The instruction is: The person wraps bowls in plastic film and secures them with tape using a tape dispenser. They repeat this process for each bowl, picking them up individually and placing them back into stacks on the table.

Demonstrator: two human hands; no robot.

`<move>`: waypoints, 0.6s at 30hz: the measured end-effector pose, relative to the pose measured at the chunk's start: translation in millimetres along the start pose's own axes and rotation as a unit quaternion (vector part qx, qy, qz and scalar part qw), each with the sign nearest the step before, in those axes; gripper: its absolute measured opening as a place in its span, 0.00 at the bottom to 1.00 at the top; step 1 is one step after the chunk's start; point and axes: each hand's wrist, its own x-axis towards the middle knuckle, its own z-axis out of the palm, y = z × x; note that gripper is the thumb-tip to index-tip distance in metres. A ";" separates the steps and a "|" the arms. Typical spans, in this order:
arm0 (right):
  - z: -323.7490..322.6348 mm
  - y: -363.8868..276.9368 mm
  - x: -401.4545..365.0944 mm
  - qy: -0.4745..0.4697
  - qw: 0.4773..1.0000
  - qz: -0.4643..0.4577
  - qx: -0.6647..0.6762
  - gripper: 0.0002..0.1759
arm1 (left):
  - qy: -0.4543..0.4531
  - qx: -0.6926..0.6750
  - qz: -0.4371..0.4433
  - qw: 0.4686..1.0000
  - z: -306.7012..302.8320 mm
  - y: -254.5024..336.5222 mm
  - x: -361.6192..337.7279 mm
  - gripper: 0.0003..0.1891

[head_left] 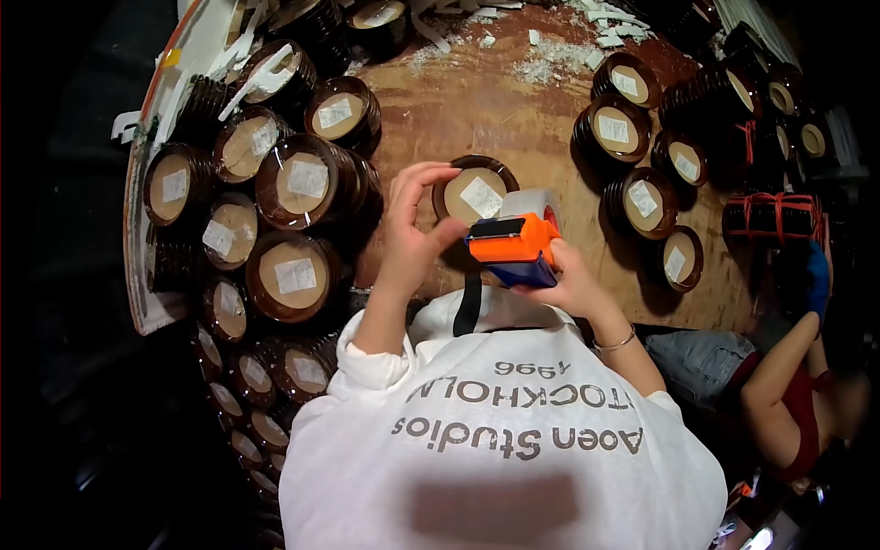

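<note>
My right hand (579, 280) grips an orange and blue tape dispenser (513, 247) with a roll of clear packing tape (533, 203). The dispenser overlaps the lower right of a dark brown round dish (443, 203), topped by a tan disc with a white label (481, 197). My left hand (412, 220) is curved at the left side of this dish, thumb and fingers apart. Its fingertips are right at the upper rim, and its thumb points toward the dispenser. Part of the dish is hidden behind the dispenser.
Stacks of labelled brown dishes (295, 277) crowd the left side, with more stacks (614, 128) on the right. White foam scraps (610, 32) litter the back of the wooden table (513, 110). At right, a person (779, 394) with a blue glove is near a red-tied bundle (770, 218).
</note>
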 end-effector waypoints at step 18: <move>-9.7 19.4 4.4 -0.069 0.968 0.184 0.158 0.23 | -0.158 -0.170 -0.191 0.954 20.2 -12.5 24.0 0.05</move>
